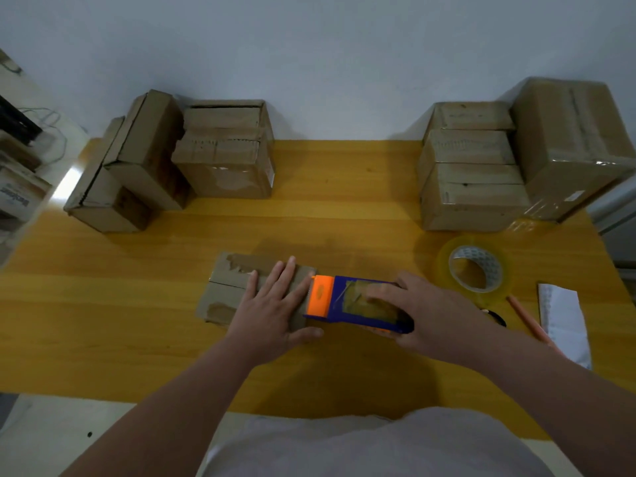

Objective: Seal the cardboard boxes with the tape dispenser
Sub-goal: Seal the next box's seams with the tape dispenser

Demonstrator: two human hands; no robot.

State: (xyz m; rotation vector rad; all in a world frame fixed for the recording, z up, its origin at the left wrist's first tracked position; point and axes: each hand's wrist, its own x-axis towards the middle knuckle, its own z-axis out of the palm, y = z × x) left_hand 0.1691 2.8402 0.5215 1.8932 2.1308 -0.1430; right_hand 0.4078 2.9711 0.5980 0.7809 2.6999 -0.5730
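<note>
Table [344,187]: yellow wood-grain top carrying everything. Its smooth face probably gives a box little grip, so a hard pull could slide the work.
Right stack [471,187]: cardboard boxes piled at the far right, some showing glossy tape, well apart from the hands.
Left stack [223,156]: more boxes at the far left with ragged, loose-looking flaps, judged not yet sealed.
Centre box [227,287]: small, low cardboard box near the front edge. Its seam runs roughly left to right and its top has torn patches. No fresh tape shows on the exposed part.
Tape dispenser [347,301]: blue body, with the orange cutter head meeting the box's right end. If the tape end is not stuck down first, a pull would likely lay nothing. If tilted, the strip may wander off the seam or wrinkle.
Right hand [437,315]: wrapped over the dispenser's rear, fingers curled across the roll. Squeezing there could stop the tape feeding.
Left hand [275,304]: flat, fingers straight and spread, pressing the box top. It covers the seam in the dispenser's path, fingertips just beside the cutter, so a nick or a taped-over finger is possible.
Spare tape roll [476,270]: clear, lying near the right hand, and could be knocked.
</note>
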